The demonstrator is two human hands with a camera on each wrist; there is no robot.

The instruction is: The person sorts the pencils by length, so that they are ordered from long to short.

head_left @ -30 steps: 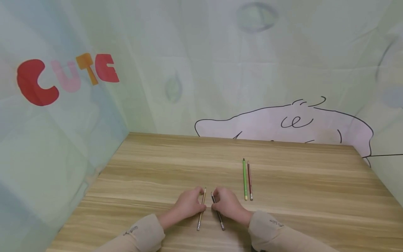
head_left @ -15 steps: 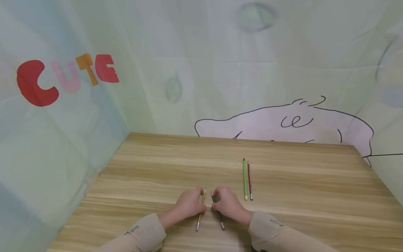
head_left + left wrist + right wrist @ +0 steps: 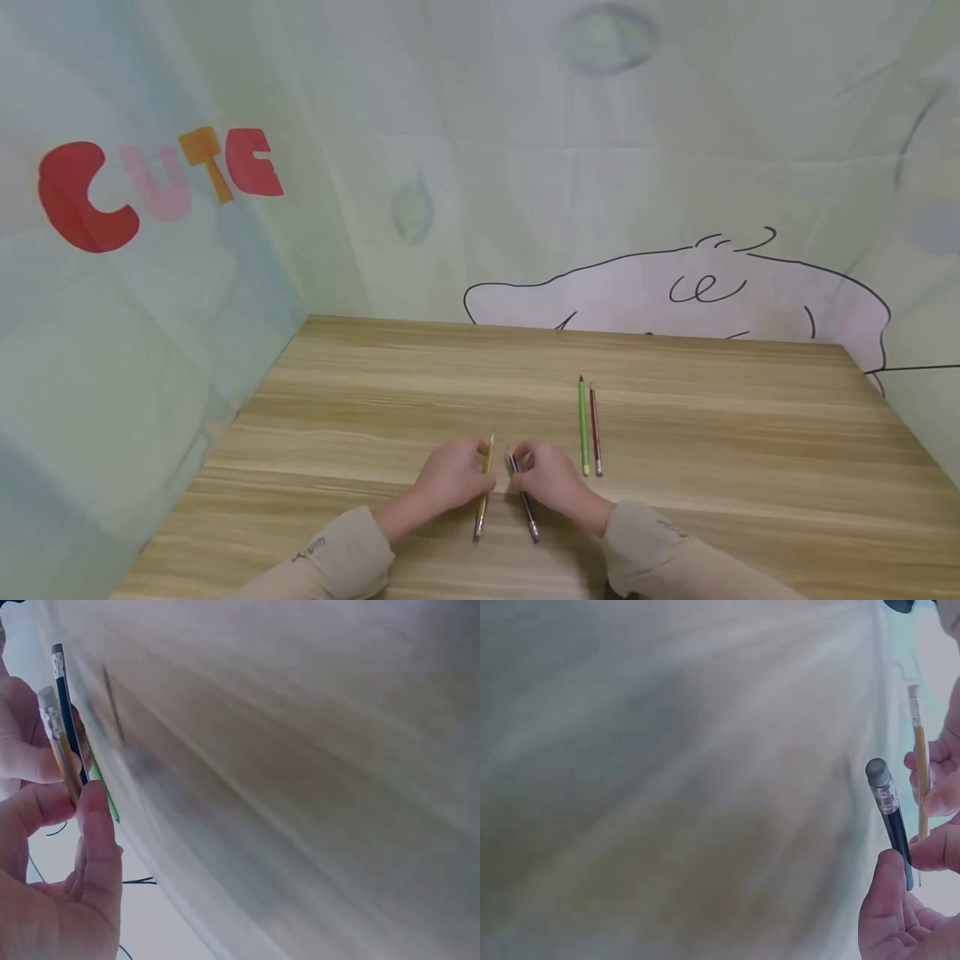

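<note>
My left hand [image 3: 450,477] pinches a yellow pencil [image 3: 481,512] between thumb and fingers, tip pointing away and eraser end toward me. Close to its right, my right hand [image 3: 553,477] pinches a black pencil [image 3: 527,508], which leans the other way, its tip slanting left. A narrow gap separates the two pencils in the head view. In the left wrist view the yellow pencil's white eraser end [image 3: 49,701] sticks up beyond the fingers. The right wrist view shows the black pencil's grey eraser [image 3: 878,772] and metal band, with the yellow pencil [image 3: 921,765] behind.
A green pencil [image 3: 583,429] and a dark red pencil [image 3: 596,429] lie side by side on the wooden table [image 3: 360,375], right of and beyond my hands. Printed cloth walls [image 3: 420,100] stand at the table's back and sides.
Both hands have shifted slightly away from me, the right one also a little to the right, each carrying its pencil. The green and dark red pencils lie where they were.
</note>
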